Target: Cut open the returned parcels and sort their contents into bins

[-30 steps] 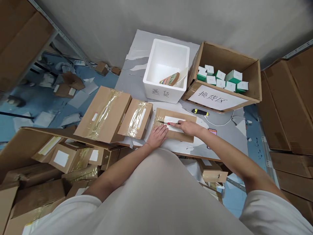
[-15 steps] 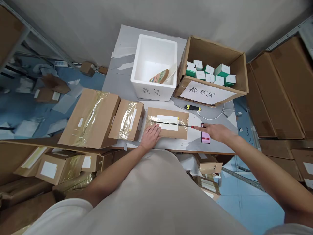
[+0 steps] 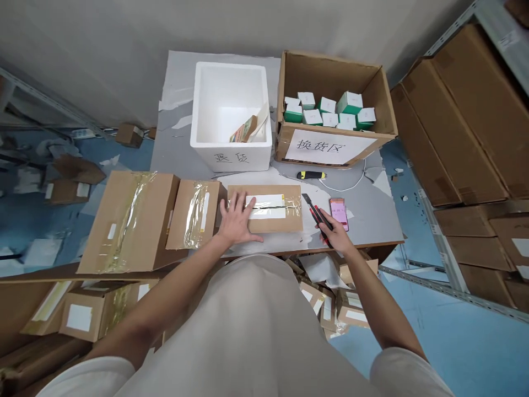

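My left hand lies with spread fingers on the left end of a small cardboard box. A white label and clear tape cover its top, with a dark slit line along the middle. To the right of that box, my right hand grips a red and black utility knife, its blade end pointing up and left, apart from the box. A phone with a pink screen lies just beyond the right hand. Farther back rests a yellow and black cutter.
Two taped boxes, a medium one and a large one, stand at the left. Behind are a white foam box holding a booklet-like item and a carton of green-white boxes. Shelves with cartons flank the right; parcels lie below the table.
The knife has come off the slit box's right end and now points up-left. My left hand's fingers have spread on the box's left part. The camera view has shifted.
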`<state>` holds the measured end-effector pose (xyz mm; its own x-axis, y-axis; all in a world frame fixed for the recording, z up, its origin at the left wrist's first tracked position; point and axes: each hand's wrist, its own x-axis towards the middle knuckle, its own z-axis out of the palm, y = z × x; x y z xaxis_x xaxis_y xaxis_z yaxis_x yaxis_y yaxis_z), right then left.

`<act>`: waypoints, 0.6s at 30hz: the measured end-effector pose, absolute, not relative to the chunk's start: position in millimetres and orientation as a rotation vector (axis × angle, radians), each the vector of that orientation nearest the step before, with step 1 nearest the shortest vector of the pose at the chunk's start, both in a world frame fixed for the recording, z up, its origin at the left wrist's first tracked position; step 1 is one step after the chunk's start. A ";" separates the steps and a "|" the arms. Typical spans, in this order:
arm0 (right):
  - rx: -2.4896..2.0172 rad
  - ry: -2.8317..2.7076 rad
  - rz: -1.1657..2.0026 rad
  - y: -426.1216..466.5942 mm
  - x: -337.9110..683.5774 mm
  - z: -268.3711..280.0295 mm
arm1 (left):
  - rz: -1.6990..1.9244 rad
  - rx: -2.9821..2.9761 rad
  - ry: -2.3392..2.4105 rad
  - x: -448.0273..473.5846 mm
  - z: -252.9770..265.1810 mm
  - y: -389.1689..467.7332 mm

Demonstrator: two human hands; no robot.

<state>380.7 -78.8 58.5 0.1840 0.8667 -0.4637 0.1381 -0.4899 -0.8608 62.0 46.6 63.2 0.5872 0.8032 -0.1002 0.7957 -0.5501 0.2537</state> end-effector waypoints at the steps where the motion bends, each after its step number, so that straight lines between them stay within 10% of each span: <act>1: -1.740 -0.906 1.376 -79.0 375.9 53.4 | -0.040 2.549 1.330 63.3 64.0 51.3; 18: -1.670 -0.977 1.797 -120.2 408.6 62.6 | -0.112 2.464 1.407 63.5 61.7 56.3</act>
